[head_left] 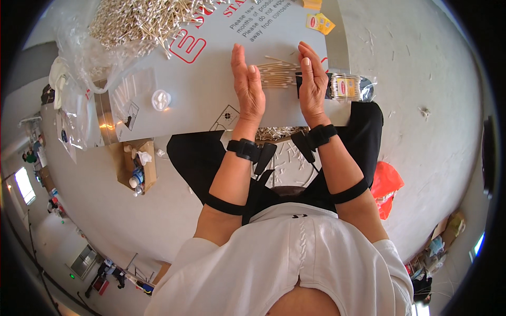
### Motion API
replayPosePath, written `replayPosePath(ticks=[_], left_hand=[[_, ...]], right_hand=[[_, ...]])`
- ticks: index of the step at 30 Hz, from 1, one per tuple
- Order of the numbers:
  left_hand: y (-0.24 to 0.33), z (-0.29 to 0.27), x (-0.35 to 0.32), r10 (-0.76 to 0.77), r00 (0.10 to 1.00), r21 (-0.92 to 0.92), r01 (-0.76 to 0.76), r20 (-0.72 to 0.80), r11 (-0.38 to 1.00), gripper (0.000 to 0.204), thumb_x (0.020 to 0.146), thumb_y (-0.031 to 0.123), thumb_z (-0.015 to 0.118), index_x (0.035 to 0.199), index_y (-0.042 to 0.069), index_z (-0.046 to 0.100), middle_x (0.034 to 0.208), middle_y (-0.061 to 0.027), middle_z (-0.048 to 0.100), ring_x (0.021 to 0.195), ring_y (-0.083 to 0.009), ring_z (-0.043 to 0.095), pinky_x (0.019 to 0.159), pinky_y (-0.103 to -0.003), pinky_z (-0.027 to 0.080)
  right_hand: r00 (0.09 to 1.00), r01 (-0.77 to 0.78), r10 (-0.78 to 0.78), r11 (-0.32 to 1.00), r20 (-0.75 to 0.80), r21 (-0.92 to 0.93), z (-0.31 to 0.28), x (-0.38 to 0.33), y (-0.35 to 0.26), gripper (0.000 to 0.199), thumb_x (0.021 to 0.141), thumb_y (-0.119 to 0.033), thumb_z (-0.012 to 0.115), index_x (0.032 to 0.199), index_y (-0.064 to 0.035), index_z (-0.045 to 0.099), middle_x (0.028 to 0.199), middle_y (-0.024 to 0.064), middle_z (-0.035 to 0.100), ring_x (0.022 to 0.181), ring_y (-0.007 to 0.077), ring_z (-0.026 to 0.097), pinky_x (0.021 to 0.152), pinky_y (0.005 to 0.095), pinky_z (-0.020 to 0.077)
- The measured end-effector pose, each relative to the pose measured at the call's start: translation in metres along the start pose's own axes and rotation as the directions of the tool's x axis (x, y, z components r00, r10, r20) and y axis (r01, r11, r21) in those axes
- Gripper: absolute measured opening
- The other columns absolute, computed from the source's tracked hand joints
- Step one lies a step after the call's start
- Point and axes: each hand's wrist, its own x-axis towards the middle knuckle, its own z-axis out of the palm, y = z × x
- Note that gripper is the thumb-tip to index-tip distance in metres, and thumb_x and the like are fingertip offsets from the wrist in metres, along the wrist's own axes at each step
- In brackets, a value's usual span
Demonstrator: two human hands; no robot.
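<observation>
A heap of cotton swabs [142, 21] is seen at upper left, with a small round lid [161, 99] on the grey board [200, 89]. The left hand [246, 87] and right hand [312, 79] are held open, palms facing, flanking a small bundle of swabs [278, 73]; nothing is gripped. A filled swab packet [350, 87] lies just right.

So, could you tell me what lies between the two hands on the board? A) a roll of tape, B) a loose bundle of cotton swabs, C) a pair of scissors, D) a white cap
B: a bundle of cotton swabs lies between the left hand and the right hand, both open with palms facing.
</observation>
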Motion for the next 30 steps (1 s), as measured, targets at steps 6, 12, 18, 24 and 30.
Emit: replayPosePath(ticks=[6,12,18,24,30], left_hand=[[-0.001,0.021,-0.001,0.028,0.999,-0.119,-0.026,0.015,0.993,0.064,0.106,0.042,0.032,0.15,-0.003,0.026,0.158,-0.0205,0.023,0.148,-0.0311,0.02,0.119,-0.041,0.018],[0.001,0.016,0.009,0.048,0.999,-0.018,-0.048,-0.012,0.999,0.047,0.103,0.024,0.043,0.144,0.0,0.04,0.15,-0.0153,0.04,0.139,-0.0272,0.037,0.115,-0.04,0.028],[-0.006,0.005,0.035,0.143,0.989,0.25,-0.144,0.021,0.958,0.038,0.09,-0.003,0.051,0.128,0.0,0.052,0.131,-0.0158,0.053,0.125,-0.0331,0.047,0.106,-0.042,0.04],[-0.008,-0.003,0.037,0.279,0.921,0.457,-0.379,0.273,0.805,0.038,0.09,0.009,0.059,0.127,0.001,0.055,0.139,-0.0161,0.049,0.133,-0.0334,0.041,0.11,-0.046,0.036],[0.01,0.007,-0.002,0.061,0.875,0.678,-0.415,0.481,0.607,0.076,0.087,0.046,0.065,0.144,0.002,0.042,0.153,-0.0147,0.037,0.145,-0.0312,0.027,0.117,-0.054,0.019]], right_hand=[[0.999,0.025,-0.027,0.999,0.044,0.048,0.009,0.005,0.005,0.033,0.103,-0.023,0.048,0.123,0.0014,0.06,0.136,0.0147,0.056,0.126,0.0239,0.051,0.107,0.0331,0.0378],[1.0,-0.022,0.023,0.999,0.009,-0.036,-0.002,0.012,0.003,0.028,0.099,-0.018,0.055,0.119,-0.0008,0.062,0.123,0.0134,0.062,0.118,0.0243,0.055,0.1,0.0344,0.0432],[0.941,0.322,-0.299,0.646,0.159,-0.692,-0.005,0.041,-0.003,0.019,0.082,-0.008,0.065,0.099,-0.0063,0.072,0.104,0.0111,0.064,0.098,0.0311,0.057,0.087,0.0438,0.0478],[0.953,0.261,-0.162,0.871,0.258,-0.416,-0.01,0.038,0.0,0.015,0.082,0.002,0.062,0.092,-0.0034,0.073,0.106,0.0104,0.066,0.102,0.0268,0.06,0.09,0.0353,0.049],[0.999,-0.041,0.041,0.976,-0.006,-0.213,-0.027,0.018,-0.012,0.012,0.089,0.005,0.057,0.095,0.0029,0.067,0.107,0.0088,0.067,0.099,0.0167,0.063,0.088,0.026,0.0488]])
